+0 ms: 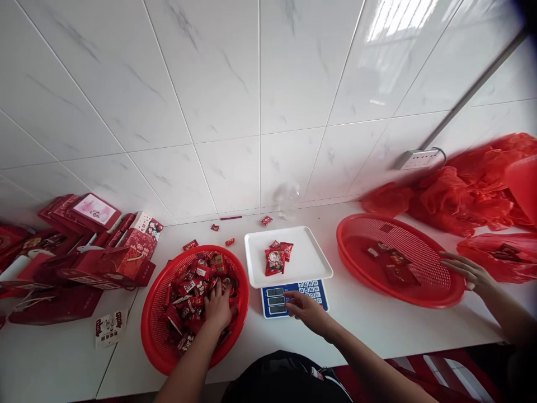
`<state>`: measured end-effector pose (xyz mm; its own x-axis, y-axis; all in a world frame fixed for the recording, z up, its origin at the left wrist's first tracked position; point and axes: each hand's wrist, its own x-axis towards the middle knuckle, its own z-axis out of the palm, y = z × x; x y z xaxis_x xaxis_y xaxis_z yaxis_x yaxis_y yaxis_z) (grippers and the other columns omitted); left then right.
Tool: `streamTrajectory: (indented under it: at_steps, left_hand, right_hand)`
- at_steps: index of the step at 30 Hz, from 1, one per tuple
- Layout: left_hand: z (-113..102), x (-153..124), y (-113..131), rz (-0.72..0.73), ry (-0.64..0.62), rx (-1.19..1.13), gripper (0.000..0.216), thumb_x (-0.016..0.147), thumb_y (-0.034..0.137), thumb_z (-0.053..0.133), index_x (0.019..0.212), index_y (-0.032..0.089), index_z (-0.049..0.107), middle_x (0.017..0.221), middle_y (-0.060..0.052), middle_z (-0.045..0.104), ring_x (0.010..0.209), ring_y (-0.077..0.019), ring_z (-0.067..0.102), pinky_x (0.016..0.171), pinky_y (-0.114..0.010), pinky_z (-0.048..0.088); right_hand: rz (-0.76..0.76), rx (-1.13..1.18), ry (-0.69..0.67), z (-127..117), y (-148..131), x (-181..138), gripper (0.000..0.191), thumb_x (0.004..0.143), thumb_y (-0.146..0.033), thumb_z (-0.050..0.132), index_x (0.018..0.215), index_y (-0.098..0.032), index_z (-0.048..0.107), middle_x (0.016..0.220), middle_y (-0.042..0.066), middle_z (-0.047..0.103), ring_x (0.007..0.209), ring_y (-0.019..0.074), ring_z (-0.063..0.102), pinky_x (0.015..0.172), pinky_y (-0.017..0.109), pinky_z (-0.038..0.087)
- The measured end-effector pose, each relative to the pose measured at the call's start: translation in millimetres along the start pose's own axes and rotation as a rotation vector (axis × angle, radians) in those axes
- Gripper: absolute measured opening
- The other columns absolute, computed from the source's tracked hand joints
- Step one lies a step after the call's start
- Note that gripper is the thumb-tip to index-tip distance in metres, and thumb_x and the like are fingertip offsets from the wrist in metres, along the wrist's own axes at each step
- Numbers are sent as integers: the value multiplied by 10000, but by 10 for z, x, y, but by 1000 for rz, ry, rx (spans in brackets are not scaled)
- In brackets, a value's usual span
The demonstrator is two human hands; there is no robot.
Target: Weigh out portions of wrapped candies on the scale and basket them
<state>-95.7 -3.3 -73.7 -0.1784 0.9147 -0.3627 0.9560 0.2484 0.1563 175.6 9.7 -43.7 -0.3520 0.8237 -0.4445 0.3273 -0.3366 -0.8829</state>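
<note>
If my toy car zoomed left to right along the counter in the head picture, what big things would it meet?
Red boxes, a full red basket of little packets, a scale with a white tray, a second red basket, then heaped red plastic bags.

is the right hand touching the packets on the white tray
Apart: the head view shows the right hand over the blue panel, with the tray rim between it and the packets.

You've got solid-red round perforated plastic baskets (147, 333); small shiny red wrapped packets (275, 261) with white print; plain white flat rectangular tray (310, 257); blue rectangular keypad panel (292, 286) with white keys (309, 284); glossy white wall tiles (226, 84), grey marble veining
</note>
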Motion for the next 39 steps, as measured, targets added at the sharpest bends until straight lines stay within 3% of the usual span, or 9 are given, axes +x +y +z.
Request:
streamTrajectory:
  at_steps: [5,10,12,15,17,23,27,30,39]
  left_hand:
    - [-71,82,12,-52,63,-24,393,795,309,443,1170,220,519,1335,-151,431,1211,-324,360,954,-494,260]
    - [-109,71,-74,-59,-29,-107,337,730,244,490,1052,187,572,1054,-145,614,1058,-306,522,889,-423,352]
    - [-122,78,-99,-60,-54,-126,529,673,229,552,1195,185,478,1138,-156,576,1093,-313,509,886,-409,363]
    - [-135,126,-54,-57,-98,-170,845,600,203,630,1361,204,262,1393,-187,327,1242,-352,360,928,-413,338]
    - [-127,172,22,-77,-115,-204,887,589,194,652,1372,199,234,1432,-203,242,1255,-381,327,937,-431,329]
    - [-54,258,133,-82,-46,-254,547,628,145,627,1156,172,488,1295,-204,419,1094,-333,507,858,-393,386]
    - [-82,243,35,-15,-30,-305,232,685,162,580,912,209,573,966,-95,620,875,-238,600,737,-310,418]
    - [-168,196,-63,17,0,-343,77,714,157,544,766,211,560,769,-24,622,744,-172,587,664,-246,405]
    - [-314,62,-327,-65,132,-235,290,739,20,419,936,200,532,1143,-87,542,890,-172,574,662,-233,390]
  right_hand:
    - [-6,-37,-34,11,20,-33,417,748,-455,545,1073,-195,565,744,11,605,718,167,550,664,315,422]
    - [8,-48,-50,-5,62,-81,440,749,-482,538,1088,-202,559,795,25,615,742,173,564,670,318,430]
    - [21,-51,-44,-11,68,-114,443,745,-476,546,1091,-201,557,804,28,616,752,176,569,678,322,433]
    - [47,-61,-39,-1,68,-157,449,736,-475,558,1088,-197,563,795,28,614,757,178,569,684,321,434]
    - [51,-68,-46,15,69,-166,445,739,-477,552,1084,-197,566,790,25,609,753,174,567,678,314,433]
    - [15,-82,-58,46,70,-146,419,756,-449,538,1082,-187,563,786,26,609,741,168,560,675,311,433]
    - [34,-64,-37,34,61,-165,422,733,-454,564,1071,-202,569,822,30,618,747,170,572,686,314,439]
    - [59,-59,-23,26,68,-177,417,720,-450,578,1054,-199,576,828,31,621,744,175,580,680,313,441]
    - [39,-63,-68,54,78,-112,406,752,-433,546,1077,-189,563,823,29,622,762,171,578,699,313,436]
